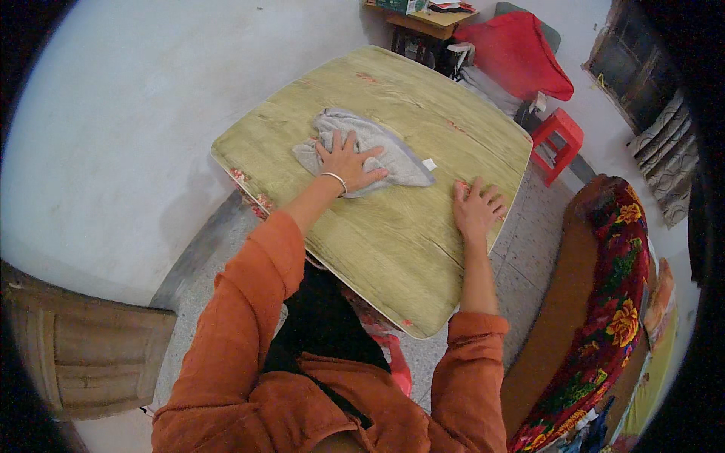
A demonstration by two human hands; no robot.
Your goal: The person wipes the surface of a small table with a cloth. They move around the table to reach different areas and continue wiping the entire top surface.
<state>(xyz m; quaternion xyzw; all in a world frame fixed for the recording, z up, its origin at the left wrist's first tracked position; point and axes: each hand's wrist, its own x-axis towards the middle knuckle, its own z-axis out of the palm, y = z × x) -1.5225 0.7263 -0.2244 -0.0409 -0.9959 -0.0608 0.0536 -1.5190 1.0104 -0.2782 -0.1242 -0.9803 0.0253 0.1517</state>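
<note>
Left hand (349,162) flat on grey cloth (377,147), right hand (476,208) on table (393,249)

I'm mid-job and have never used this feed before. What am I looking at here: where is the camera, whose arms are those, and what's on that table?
There is no machine here: the camera sits on a person's head and looks down, so the two arms in orange sleeves coming from the lower edge are that person's own. The wide lens bends straight edges near the rim. The left hand, with a thin bangle at the wrist, lies flat with spread fingers on a crumpled grey cloth on the yellow-green wood-grain tabletop. The right hand rests open on the bare tabletop near its right edge, holding nothing. Around the table: a small red plastic stool, a red fabric over a chair, and a floral red sofa.
</note>
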